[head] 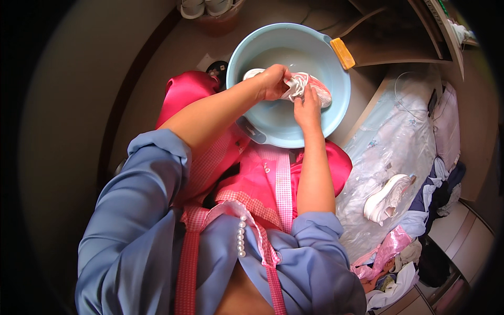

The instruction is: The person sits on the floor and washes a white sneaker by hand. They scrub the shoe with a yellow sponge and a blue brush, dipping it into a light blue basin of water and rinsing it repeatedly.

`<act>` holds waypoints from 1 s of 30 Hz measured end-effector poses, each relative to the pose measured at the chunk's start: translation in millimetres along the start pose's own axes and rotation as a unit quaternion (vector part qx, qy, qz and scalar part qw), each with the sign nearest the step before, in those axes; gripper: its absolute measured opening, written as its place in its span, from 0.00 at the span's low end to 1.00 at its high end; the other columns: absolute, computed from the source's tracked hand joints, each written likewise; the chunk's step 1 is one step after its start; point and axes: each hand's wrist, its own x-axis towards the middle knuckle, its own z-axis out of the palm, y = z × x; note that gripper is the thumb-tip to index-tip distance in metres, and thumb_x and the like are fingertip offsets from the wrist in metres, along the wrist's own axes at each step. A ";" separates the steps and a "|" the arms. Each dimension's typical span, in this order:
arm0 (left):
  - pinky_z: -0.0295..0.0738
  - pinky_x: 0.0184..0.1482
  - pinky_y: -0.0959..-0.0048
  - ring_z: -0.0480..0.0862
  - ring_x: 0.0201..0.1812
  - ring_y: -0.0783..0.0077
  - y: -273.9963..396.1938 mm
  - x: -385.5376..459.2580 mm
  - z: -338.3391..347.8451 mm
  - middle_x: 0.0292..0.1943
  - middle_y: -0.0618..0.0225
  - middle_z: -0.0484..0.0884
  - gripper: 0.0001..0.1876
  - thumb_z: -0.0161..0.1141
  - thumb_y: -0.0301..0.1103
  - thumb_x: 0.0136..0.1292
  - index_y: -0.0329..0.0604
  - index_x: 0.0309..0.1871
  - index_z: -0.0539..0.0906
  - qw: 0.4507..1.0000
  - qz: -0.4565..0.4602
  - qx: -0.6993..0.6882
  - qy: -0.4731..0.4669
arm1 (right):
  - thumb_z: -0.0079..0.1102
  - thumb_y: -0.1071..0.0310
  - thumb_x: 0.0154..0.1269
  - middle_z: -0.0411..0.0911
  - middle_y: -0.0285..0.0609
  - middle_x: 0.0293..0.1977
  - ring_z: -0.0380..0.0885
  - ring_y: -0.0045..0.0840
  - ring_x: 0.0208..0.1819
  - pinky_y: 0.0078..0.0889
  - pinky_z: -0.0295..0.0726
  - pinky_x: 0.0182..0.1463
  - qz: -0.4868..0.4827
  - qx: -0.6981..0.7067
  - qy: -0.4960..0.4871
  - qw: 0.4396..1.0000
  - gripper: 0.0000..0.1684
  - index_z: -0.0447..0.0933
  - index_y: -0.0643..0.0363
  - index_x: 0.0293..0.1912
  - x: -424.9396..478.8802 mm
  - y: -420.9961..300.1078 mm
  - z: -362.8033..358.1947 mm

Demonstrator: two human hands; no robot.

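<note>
Over the blue plastic basin [342, 114] I hold a pink-and-white lace-up sneaker [322, 91], its toe pointing right. Shallow cloudy water lies in the basin beneath it. My left hand [275, 82] grips the shoe around its ankle opening and tongue, hiding part of the collar; the white heel shows to the left of the wrist. The fingers of my right hand [309, 108] rest on the near side of the shoe, beside the white laces [298, 84]. Whether the sole touches the water, I cannot tell.
An orange-yellow bar [342, 53], likely soap, sits on the basin's right rim. To the right, a white shoe [388, 199] lies on a plastic-covered mattress [366, 157] near piled clothes [417, 212]. A wooden furniture panel [397, 62] stands behind. More shoes [204, 7] are at top left.
</note>
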 end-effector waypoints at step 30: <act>0.78 0.53 0.71 0.83 0.47 0.68 -16.0 18.8 -1.0 0.48 0.57 0.82 0.15 0.43 0.29 0.69 0.33 0.52 0.77 0.991 0.040 -0.112 -0.052 | 0.53 0.62 0.65 0.66 0.56 0.53 0.66 0.46 0.54 0.41 0.65 0.60 -0.044 0.042 0.215 0.975 0.33 0.58 0.54 0.68 98.3 21.1 -86.1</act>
